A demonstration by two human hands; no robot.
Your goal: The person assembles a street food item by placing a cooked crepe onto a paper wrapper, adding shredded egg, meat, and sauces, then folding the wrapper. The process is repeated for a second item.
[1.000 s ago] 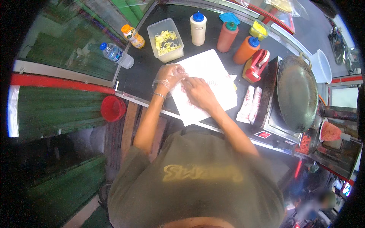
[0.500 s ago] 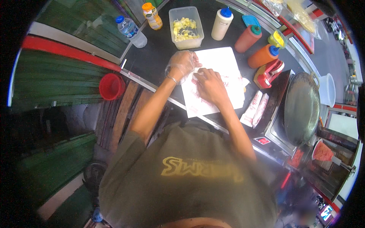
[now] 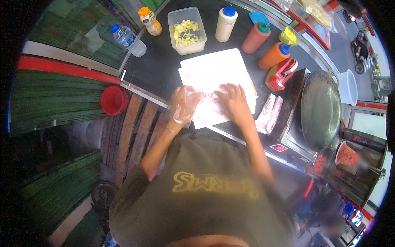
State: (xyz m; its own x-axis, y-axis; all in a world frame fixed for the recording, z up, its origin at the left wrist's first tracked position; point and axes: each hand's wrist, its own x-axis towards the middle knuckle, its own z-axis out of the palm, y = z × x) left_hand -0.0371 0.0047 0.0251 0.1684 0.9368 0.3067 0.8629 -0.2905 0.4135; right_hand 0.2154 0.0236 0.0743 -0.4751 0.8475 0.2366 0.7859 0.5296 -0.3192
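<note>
A stack of white wrapping paper [image 3: 224, 64] with red print lies on the dark counter in front of me. My left hand [image 3: 183, 106], in a clear plastic glove, curls its fingers over the top sheet's left part. My bare right hand [image 3: 235, 103] bends its fingers over the sheet's right part. Both hands press on the paper, a short gap apart, and the sheet looks folded between them. Whatever may lie under the fold is hidden. Two paper-wrapped rolls [image 3: 269, 114] lie to the right of the stack.
Behind the paper stand a tub of yellowish shreds [image 3: 187, 33], a white squeeze bottle [image 3: 226, 24], a red one [image 3: 256, 38] and an orange one [image 3: 273, 55]. A red stapler-like tool [image 3: 282, 74] and a large round pan [image 3: 321, 110] are at right. A red bucket [image 3: 114, 101] hangs left.
My hands have moved toward me and farther apart. The left went from the stack's far left to its near left edge. The whole view has shifted slightly.
</note>
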